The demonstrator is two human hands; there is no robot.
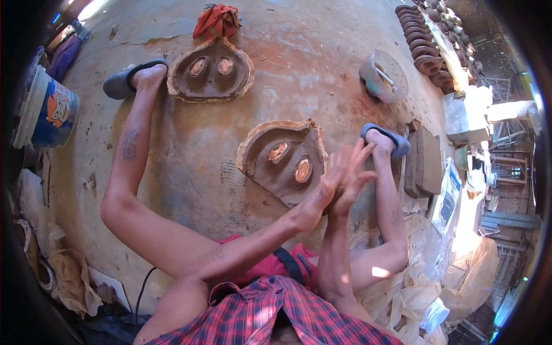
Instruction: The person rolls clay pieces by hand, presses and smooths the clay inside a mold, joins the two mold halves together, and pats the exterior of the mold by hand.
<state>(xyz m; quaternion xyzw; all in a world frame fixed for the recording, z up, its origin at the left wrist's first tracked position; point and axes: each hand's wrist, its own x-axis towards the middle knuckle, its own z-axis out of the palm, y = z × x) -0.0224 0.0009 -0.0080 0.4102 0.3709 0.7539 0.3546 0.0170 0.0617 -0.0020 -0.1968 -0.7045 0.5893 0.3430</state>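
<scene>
Left hand [329, 187] and right hand [349, 194] palm to palm, fingers extended, can't tell if gripping anything between, clay-lined mold [290, 163] on floor [198, 178] just beside, similar mold [210, 85] farther out, red cloth [216, 22] at its neck.

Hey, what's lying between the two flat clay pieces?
Nothing: the head view shows only bare, stained floor between the far clay piece and the near clay piece.
</scene>
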